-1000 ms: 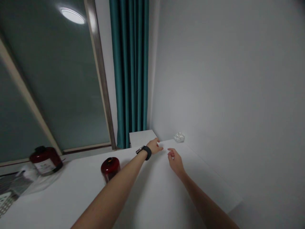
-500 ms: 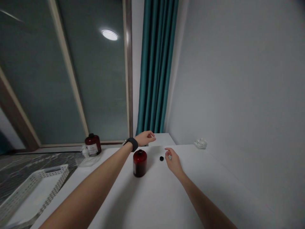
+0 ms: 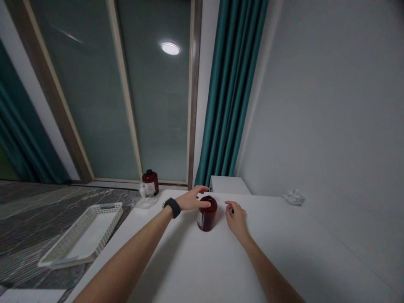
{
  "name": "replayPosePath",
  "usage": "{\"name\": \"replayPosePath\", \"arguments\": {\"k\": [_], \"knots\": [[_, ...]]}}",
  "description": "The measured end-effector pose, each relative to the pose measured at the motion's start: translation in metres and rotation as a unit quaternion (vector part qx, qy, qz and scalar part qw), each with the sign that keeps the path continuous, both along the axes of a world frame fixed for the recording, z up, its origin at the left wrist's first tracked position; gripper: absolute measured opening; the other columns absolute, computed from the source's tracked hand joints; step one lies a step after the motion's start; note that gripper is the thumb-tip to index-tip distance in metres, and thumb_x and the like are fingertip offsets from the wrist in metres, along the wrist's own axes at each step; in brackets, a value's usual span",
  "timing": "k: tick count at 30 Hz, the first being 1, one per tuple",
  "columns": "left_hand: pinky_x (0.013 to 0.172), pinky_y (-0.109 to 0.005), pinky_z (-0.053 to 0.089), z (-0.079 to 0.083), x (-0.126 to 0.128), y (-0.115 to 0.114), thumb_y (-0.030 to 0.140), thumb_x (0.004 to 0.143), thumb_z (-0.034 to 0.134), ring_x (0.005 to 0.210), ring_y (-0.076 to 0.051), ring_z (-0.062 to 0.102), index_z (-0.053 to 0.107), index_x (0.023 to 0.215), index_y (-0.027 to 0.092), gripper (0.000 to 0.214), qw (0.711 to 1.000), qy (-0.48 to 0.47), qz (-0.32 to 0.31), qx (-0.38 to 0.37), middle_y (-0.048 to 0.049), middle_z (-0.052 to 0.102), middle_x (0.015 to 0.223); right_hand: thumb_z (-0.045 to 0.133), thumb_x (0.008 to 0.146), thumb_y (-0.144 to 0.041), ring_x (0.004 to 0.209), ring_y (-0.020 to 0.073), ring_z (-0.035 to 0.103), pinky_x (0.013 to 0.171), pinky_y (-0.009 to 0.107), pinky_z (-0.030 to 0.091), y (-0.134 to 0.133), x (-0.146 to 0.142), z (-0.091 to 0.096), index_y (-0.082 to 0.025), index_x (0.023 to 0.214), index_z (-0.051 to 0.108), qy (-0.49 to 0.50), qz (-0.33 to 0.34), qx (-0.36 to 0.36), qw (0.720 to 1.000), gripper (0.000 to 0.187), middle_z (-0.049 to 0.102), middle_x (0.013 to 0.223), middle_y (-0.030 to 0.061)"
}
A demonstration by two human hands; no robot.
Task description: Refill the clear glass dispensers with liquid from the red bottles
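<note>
A dark red bottle (image 3: 206,219) with a white label stands upright on the white table, its narrow top uncapped. My left hand (image 3: 191,200), with a black watch on the wrist, is at the bottle's upper left. Its thumb crosses in front of the bottle's shoulder and the fingers are spread behind; whether they touch it I cannot tell. To the right of the bottle, my right hand (image 3: 236,219) has its thumb and fingers curled round a small black cap (image 3: 232,212), mostly hidden by the fingers.
A second red bottle (image 3: 150,183) with a black cap stands at the table's back left, beside a small clear item (image 3: 142,190) on a clear tray (image 3: 146,203). A white perforated basket (image 3: 109,229) is at left. A clear plastic object (image 3: 293,197) lies near the right wall.
My left hand has come back to the bottle's top from beyond it. My right hand has moved onto the black cap, which lay apart on the table. The view has turned left.
</note>
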State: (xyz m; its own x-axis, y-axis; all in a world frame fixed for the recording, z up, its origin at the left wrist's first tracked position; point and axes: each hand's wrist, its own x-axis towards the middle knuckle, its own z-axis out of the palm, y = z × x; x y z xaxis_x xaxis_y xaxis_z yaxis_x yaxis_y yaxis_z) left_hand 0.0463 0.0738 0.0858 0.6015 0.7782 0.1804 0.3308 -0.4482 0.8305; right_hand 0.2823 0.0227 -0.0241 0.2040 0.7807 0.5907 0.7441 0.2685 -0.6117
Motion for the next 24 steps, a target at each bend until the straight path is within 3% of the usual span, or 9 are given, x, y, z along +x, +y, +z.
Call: {"name": "replayPosePath", "arguments": {"k": [3, 13, 19, 24], "knots": [[0.095, -0.039, 0.049, -0.009, 0.001, -0.005, 0.036, 0.064, 0.083, 0.114, -0.027, 0.061, 0.06, 0.123, 0.02, 0.065, 1.0, -0.004, -0.007, -0.014, -0.0112, 0.063, 0.128, 0.044, 0.083, -0.02, 0.092, 0.0244, 0.063, 0.086, 0.04, 0.042, 0.0, 0.006, -0.005, -0.02, 0.105, 0.064, -0.024, -0.019, -0.01, 0.999, 0.029, 0.069, 0.092, 0.0067], [0.09, -0.037, 0.05, -0.018, 0.009, -0.019, 0.03, 0.072, 0.074, 0.104, -0.023, 0.063, 0.055, 0.108, 0.02, 0.042, 0.997, -0.069, -0.014, -0.044, -0.0068, 0.067, 0.112, 0.059, 0.081, -0.025, 0.105, 0.0339, 0.055, 0.087, 0.046, 0.037, -0.002, 0.04, -0.014, -0.021, 0.119, 0.059, -0.115, -0.098, -0.071, 0.986, 0.038, 0.064, 0.11, 0.0136], [0.095, -0.038, 0.048, -0.032, 0.013, -0.019, 0.028, 0.076, 0.068, 0.108, -0.023, 0.061, 0.049, 0.112, 0.021, 0.042, 0.993, -0.109, -0.012, -0.049, -0.0089, 0.063, 0.116, 0.063, 0.081, -0.025, 0.101, 0.0313, 0.057, 0.087, 0.043, 0.037, 0.002, 0.042, -0.018, -0.026, 0.121, 0.058, -0.128, -0.088, -0.092, 0.984, 0.041, 0.067, 0.104, 0.0084], [0.094, -0.038, 0.048, -0.031, 0.013, -0.016, 0.028, 0.074, 0.071, 0.105, -0.023, 0.061, 0.05, 0.109, 0.021, 0.041, 0.993, -0.105, -0.025, -0.05, -0.0074, 0.063, 0.112, 0.061, 0.081, -0.022, 0.1, 0.0307, 0.057, 0.087, 0.043, 0.037, 0.002, 0.042, -0.017, -0.025, 0.119, 0.059, -0.106, -0.073, -0.092, 0.987, 0.038, 0.068, 0.103, 0.0085]]}}
